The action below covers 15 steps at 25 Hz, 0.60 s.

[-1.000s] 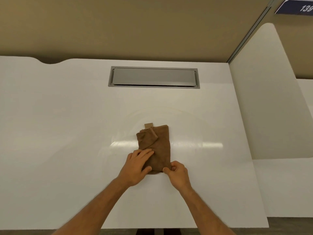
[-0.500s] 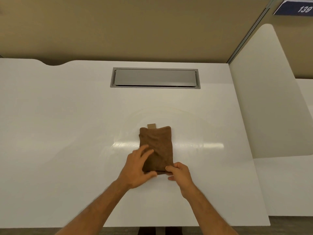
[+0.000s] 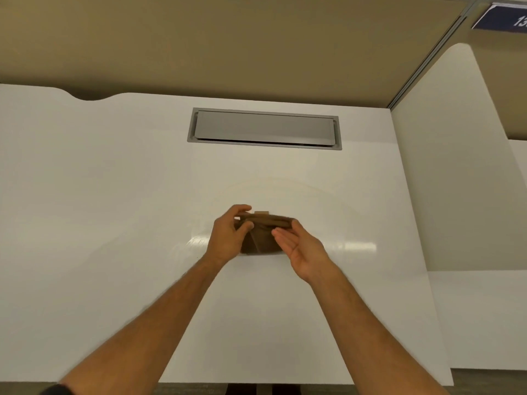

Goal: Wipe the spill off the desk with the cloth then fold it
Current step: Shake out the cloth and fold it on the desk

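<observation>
Two hands meet over the middle of the white desk (image 3: 114, 223), and between them is the brown cloth (image 3: 263, 238), folded into a thick little bundle with a pale tag poking out at its far edge. Left hand (image 3: 228, 238) has it: fingers curled over the top fold, thumb tucked under, pinching the left end. Right hand (image 3: 302, 246) sits at the other end, palm turned up and toward the cloth, fingers straight and together; the fingertips look to be just touching the top fold, though motion blur makes that hard to call. The cloth's lower edge seems to rest on the desk. Further back, set into the desktop, is a grey metal cable tray (image 3: 265, 128) with its flap closed, contents hidden. Faint curved wipe streaks arc across the desk beyond the cloth.
</observation>
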Each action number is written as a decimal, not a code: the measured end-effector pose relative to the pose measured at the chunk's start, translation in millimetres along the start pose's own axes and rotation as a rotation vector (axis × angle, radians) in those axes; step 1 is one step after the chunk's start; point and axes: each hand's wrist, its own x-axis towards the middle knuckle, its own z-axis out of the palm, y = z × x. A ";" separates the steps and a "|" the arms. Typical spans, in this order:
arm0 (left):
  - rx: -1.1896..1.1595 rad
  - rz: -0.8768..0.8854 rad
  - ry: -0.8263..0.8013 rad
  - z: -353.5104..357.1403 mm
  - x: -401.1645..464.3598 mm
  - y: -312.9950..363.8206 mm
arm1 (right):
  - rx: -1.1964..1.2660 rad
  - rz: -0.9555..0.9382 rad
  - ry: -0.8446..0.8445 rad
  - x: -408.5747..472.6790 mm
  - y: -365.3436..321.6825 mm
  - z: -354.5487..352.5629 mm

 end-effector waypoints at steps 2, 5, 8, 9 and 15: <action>0.101 -0.017 0.030 3.3 10.2 -1.4 | -0.297 -0.162 0.136 8.9 2.1 3.1; 0.291 -0.008 0.046 12.4 -2.9 -13.4 | -0.763 -0.439 0.369 20.5 12.2 -4.9; 0.150 -0.249 0.124 21.1 -26.8 -27.9 | -0.779 -0.309 0.355 33.6 20.1 -11.5; 0.097 -0.351 0.106 22.9 -30.4 -28.4 | -0.746 -0.250 0.338 36.2 21.5 -12.0; -0.222 -0.542 -0.018 33.5 -18.6 -5.7 | -0.501 -0.089 0.187 21.7 -7.3 -28.8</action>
